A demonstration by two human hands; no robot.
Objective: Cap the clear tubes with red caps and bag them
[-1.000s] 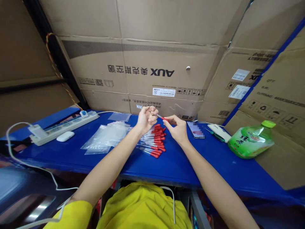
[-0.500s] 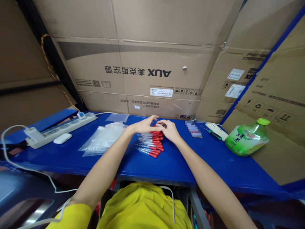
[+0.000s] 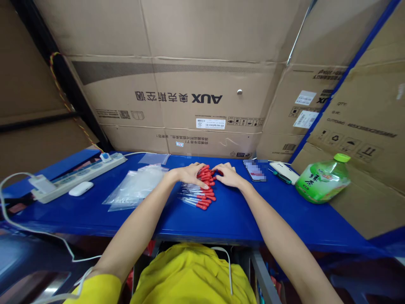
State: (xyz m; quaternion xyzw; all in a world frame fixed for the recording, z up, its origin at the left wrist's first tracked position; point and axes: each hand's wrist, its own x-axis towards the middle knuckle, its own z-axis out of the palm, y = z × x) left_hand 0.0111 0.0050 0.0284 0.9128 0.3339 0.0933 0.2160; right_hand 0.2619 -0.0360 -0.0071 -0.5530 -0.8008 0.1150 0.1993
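A pile of droppers (image 3: 202,196) with red bulbs and clear tubes lies on the blue table (image 3: 228,223), bulbs pointing right. Over the upper left of the pile rests my left hand (image 3: 190,174), its thumb and fingers spread apart around some red bulbs. It covers part of the tubes. My right hand (image 3: 230,175) is at the right side of the upper bulbs, fingers bent and thumb apart, fingertips close to the bulbs. No dropper is lifted off the table.
Clear plastic bags (image 3: 136,185) lie left of the droppers. Further left are a power strip (image 3: 79,177) and a white earbud case (image 3: 81,188). On the right are a phone (image 3: 255,170), a green-handled screwdriver (image 3: 281,177), a white device (image 3: 286,171) and a green bottle (image 3: 324,179). Cardboard (image 3: 177,76) walls the back.
My hands were close together above the top of the pile. Now they are apart: the left has come down onto the droppers, and the right has moved slightly right and lower.
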